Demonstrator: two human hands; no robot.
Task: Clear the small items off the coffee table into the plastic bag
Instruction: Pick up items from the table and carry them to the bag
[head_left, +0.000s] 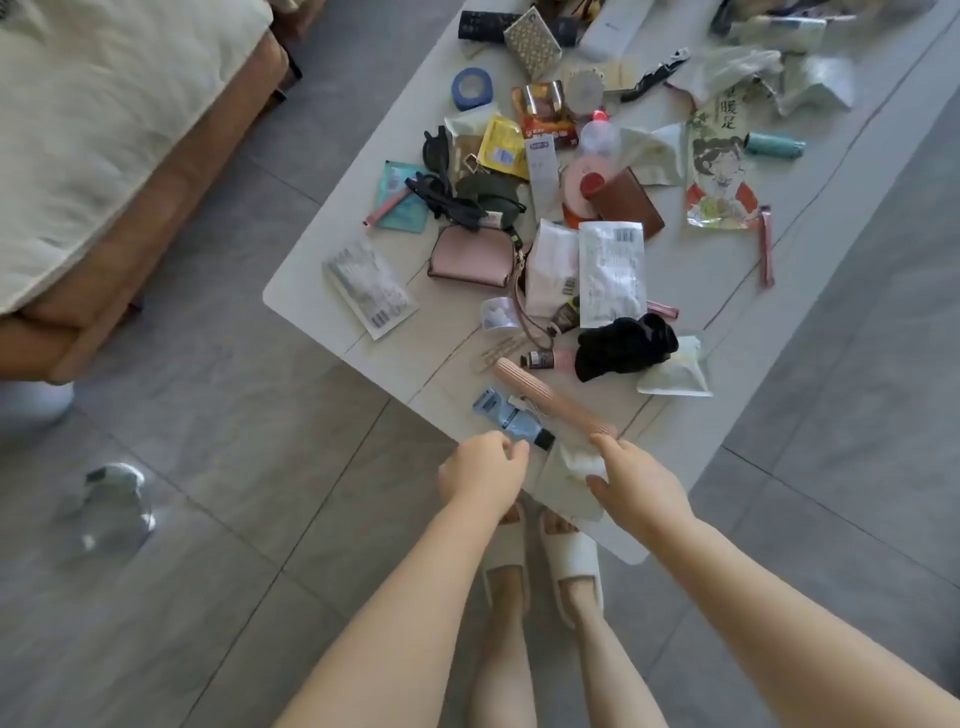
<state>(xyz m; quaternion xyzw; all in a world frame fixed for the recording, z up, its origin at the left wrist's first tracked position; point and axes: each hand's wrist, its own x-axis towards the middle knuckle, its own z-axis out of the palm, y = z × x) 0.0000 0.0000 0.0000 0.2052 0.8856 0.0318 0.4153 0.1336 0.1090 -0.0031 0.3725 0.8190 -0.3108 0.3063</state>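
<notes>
The white coffee table (322, 270) is strewn with several small items. Close to its near corner lie a blue tube with a black cap (511, 418), a pink ribbed case (550, 402), a small brown-and-pink tube (545, 358), a black scrunchie (623, 345) and a white packet (675, 371). Farther back are a pink wallet (472, 257) and a roll of blue tape (471, 88). My right hand (636, 480) grips a whitish translucent plastic bag (563, 480) over the near corner. My left hand (483, 470) has curled fingers just left of the bag; whether it pinches the bag's edge is unclear.
A sofa with a cream blanket (104, 130) stands to the left of the table. A crumpled clear object (117, 504) lies on the grey tiled floor. My feet in white slippers (540, 564) are at the table's near corner.
</notes>
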